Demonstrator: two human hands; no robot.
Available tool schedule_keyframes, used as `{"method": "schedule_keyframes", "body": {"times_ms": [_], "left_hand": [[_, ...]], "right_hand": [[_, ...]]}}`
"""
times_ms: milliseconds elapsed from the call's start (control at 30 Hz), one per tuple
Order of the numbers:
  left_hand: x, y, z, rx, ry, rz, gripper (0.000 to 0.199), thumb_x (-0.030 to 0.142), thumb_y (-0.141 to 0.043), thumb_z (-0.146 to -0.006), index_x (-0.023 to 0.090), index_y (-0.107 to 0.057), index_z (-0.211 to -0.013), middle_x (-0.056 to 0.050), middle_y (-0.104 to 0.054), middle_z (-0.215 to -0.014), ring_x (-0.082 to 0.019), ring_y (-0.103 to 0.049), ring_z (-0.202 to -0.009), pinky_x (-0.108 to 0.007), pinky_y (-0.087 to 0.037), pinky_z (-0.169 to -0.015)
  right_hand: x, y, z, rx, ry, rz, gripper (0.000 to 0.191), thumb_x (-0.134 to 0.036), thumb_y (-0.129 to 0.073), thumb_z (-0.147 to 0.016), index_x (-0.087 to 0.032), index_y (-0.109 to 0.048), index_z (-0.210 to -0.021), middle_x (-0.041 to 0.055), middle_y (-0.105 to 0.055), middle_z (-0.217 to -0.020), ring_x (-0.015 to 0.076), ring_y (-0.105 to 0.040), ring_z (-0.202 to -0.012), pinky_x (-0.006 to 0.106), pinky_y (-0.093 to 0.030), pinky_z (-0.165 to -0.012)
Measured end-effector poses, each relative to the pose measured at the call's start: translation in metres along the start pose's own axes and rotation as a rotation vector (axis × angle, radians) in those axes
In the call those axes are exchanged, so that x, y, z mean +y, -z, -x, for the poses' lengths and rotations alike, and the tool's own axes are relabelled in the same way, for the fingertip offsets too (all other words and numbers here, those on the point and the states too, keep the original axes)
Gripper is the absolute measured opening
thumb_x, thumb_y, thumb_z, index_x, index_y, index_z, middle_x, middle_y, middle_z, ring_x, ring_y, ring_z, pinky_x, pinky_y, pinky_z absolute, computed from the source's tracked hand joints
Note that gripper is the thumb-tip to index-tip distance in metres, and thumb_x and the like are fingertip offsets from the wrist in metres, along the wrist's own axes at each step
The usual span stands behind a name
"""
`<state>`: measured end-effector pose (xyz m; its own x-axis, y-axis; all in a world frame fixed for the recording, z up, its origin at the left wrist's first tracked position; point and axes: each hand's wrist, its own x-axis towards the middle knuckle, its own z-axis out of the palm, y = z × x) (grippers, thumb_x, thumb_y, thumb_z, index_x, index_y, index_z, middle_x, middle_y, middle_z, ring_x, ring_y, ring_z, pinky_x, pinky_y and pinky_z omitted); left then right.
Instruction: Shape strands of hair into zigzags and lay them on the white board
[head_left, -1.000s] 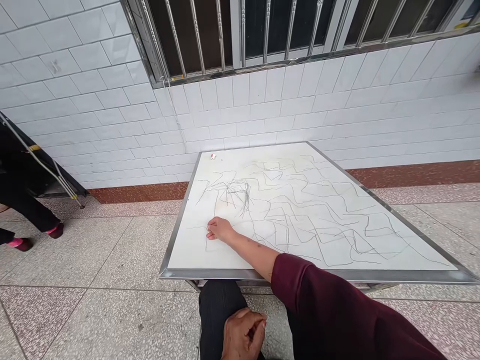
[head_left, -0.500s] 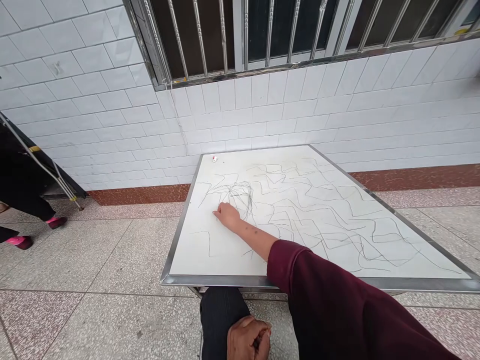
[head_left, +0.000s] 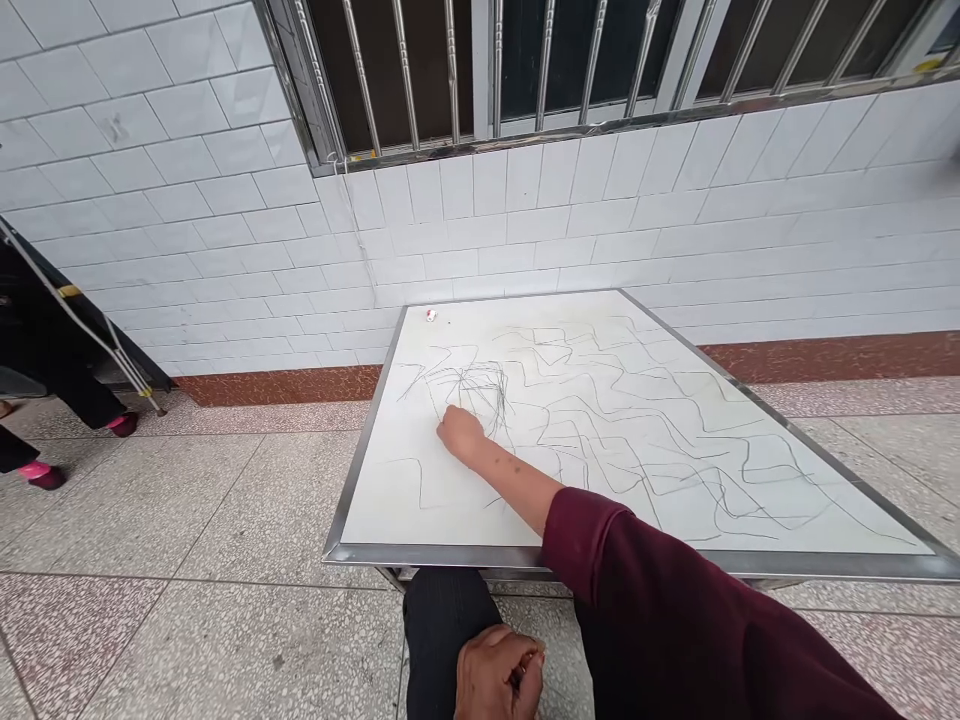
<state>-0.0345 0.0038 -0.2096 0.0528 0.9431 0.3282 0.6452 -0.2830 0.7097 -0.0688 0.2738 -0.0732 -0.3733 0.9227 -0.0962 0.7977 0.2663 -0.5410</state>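
My right hand [head_left: 460, 434] is over the left half of the white table [head_left: 382, 515], roughly midway between its near and far edges. The fingers are drawn in narrow and bunched together, with their tips out of sight, so I cannot tell whether I hold anything between them. Just beside my knuckles, on the table's left half, is a dense dark scribble [head_left: 501, 388], its strokes crossing one another. Nearer the table's front edge, a thin stepped line [head_left: 420, 482] runs by itself. Long wavy lines [head_left: 660, 420] spread across the table's right half. Close to the table's far left corner lies a small white-and-red object [head_left: 431, 315], too small to make out. My maroon sleeve [head_left: 675, 600] reaches across the table's grey metal rim [head_left: 360, 553] on the near side.

My left hand [head_left: 495, 672] rests on my dark-trousered leg [head_left: 446, 605], below the table's near edge; its fingers curl loosely inward, and I cannot tell whether anything is inside them. Behind the table stands a white tiled wall [head_left: 480, 225], with metal window bars [head_left: 545, 65] higher up. Well to the left of the table, another person's leg [head_left: 90, 400] shows near a metal pole [head_left: 120, 357] with a yellow band
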Motion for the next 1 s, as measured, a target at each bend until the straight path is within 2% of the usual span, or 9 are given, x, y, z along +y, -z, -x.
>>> {"method": "schedule_keyframes", "body": {"times_ms": [67,167,300,467,600,633,767,900,1000], "left_hand": [[0.001,0.003,0.001,0.016,-0.017,0.032,0.027,0.027,-0.048,-0.091,0.021,-0.072,-0.082,-0.004,-0.066,-0.064,-0.016,-0.061,-0.060,-0.024,-0.046,-0.058],[0.000,0.013,0.004,0.141,0.028,0.140,0.038,0.036,-0.043,-0.096,0.020,-0.072,-0.076,-0.004,-0.065,-0.060,-0.015,-0.059,-0.056,-0.023,-0.046,-0.055],[0.000,0.036,0.007,0.333,0.245,0.245,0.036,0.047,-0.051,-0.093,0.021,-0.076,-0.086,-0.003,-0.066,-0.064,-0.016,-0.060,-0.055,-0.024,-0.048,-0.052],[0.011,0.068,0.004,0.569,0.497,0.423,0.048,0.062,-0.065,-0.078,0.016,-0.077,-0.087,-0.004,-0.067,-0.063,-0.017,-0.059,-0.054,-0.026,-0.048,-0.048],[0.034,0.103,-0.017,0.718,0.588,0.599,0.050,0.058,-0.072,-0.074,0.012,-0.076,-0.094,-0.006,-0.069,-0.069,-0.016,-0.059,-0.059,-0.025,-0.047,-0.050],[0.042,0.113,-0.026,0.729,0.586,0.648,0.049,0.056,-0.073,-0.074,0.012,-0.076,-0.097,-0.007,-0.070,-0.073,-0.016,-0.059,-0.062,-0.024,-0.047,-0.052],[0.077,0.140,-0.062,0.610,0.558,0.838,0.046,0.047,-0.079,-0.071,0.014,-0.075,-0.103,-0.010,-0.073,-0.092,-0.016,-0.063,-0.075,-0.024,-0.050,-0.063],[0.106,0.135,-0.080,0.487,0.547,0.956,0.045,0.040,-0.084,-0.066,0.014,-0.075,-0.101,-0.010,-0.074,-0.091,-0.014,-0.063,-0.074,-0.023,-0.048,-0.063],[0.118,0.124,-0.077,0.495,0.552,1.025,0.043,0.034,-0.087,-0.062,0.013,-0.075,-0.097,-0.006,-0.072,-0.078,-0.011,-0.061,-0.067,-0.021,-0.047,-0.061]], "right_hand": [[0.003,0.010,0.022,0.007,0.041,-0.124,0.021,-0.033,-0.054,-0.096,-0.017,-0.059,-0.108,0.0062,-0.065,-0.101,0.0166,-0.063,-0.081,0.030,-0.052,-0.069],[0.011,0.021,0.057,0.025,0.105,-0.307,0.009,-0.029,-0.051,-0.095,-0.021,-0.055,-0.098,0.0022,-0.064,-0.086,0.0144,-0.060,-0.068,0.024,-0.042,-0.055],[0.029,0.026,0.086,-0.014,0.093,-0.506,0.007,-0.026,-0.052,-0.091,-0.022,-0.050,-0.086,-0.0006,-0.062,-0.076,0.0123,-0.059,-0.058,0.021,-0.039,-0.048],[0.043,0.030,0.112,-0.055,0.058,-0.659,0.010,-0.021,-0.054,-0.088,-0.021,-0.048,-0.080,-0.0021,-0.058,-0.069,0.0105,-0.056,-0.054,0.020,-0.041,-0.046],[0.041,0.031,0.167,-0.157,0.134,-0.764,0.009,-0.023,-0.055,-0.087,-0.021,-0.049,-0.080,-0.0047,-0.056,-0.069,0.0078,-0.052,-0.048,0.018,-0.039,-0.041],[0.040,0.032,0.183,-0.218,0.173,-0.831,0.010,-0.024,-0.056,-0.086,-0.021,-0.049,-0.080,-0.0054,-0.055,-0.067,0.0071,-0.051,-0.046,0.018,-0.038,-0.040],[0.041,0.037,0.234,-0.356,0.221,-0.957,0.015,-0.030,-0.060,-0.083,-0.022,-0.048,-0.079,-0.0067,-0.054,-0.065,0.0054,-0.044,-0.041,0.017,-0.033,-0.036],[0.050,0.042,0.253,-0.393,0.214,-0.963,0.015,-0.030,-0.060,-0.083,-0.022,-0.049,-0.080,-0.0065,-0.056,-0.065,0.0051,-0.044,-0.041,0.016,-0.033,-0.036],[0.058,0.046,0.259,-0.416,0.211,-0.958,0.017,-0.032,-0.061,-0.083,-0.022,-0.049,-0.081,-0.0061,-0.057,-0.066,0.0052,-0.045,-0.043,0.016,-0.033,-0.038]]}}
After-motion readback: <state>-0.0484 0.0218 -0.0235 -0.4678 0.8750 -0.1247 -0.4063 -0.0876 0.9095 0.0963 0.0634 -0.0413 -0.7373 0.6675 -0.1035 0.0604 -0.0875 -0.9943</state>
